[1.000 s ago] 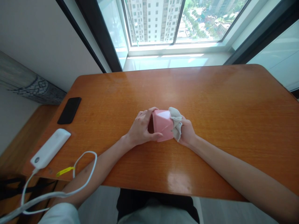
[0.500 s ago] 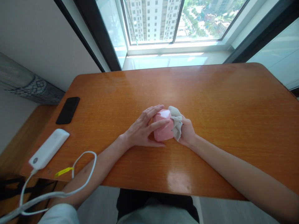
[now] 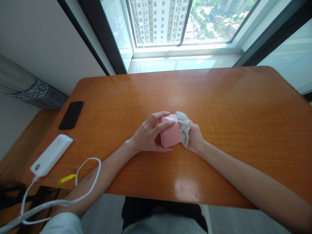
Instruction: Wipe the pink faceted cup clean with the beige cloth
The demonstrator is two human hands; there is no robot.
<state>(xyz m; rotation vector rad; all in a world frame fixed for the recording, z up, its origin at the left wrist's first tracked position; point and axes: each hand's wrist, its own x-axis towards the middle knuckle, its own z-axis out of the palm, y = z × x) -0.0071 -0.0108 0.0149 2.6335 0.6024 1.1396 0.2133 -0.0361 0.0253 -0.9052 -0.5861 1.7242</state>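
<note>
A small pink faceted pot (image 3: 170, 135) lies on its side at the middle of the orange wooden table (image 3: 219, 97). My left hand (image 3: 147, 135) grips it from the left, fingers curled over its top and thumb beneath. My right hand (image 3: 195, 138) is closed on a crumpled grey cloth (image 3: 183, 125), which is pressed against the pot's right side.
A black phone (image 3: 71, 115) lies near the table's left edge. A white power bank (image 3: 51, 155) sits at the near left corner, its white cable (image 3: 80, 185) looping off the front edge. Windows stand beyond the far edge.
My left hand's fingers have shifted over the pot, first flattening across its top, then curling round it again. The pot has turned slightly. The right hand with the cloth has barely moved.
</note>
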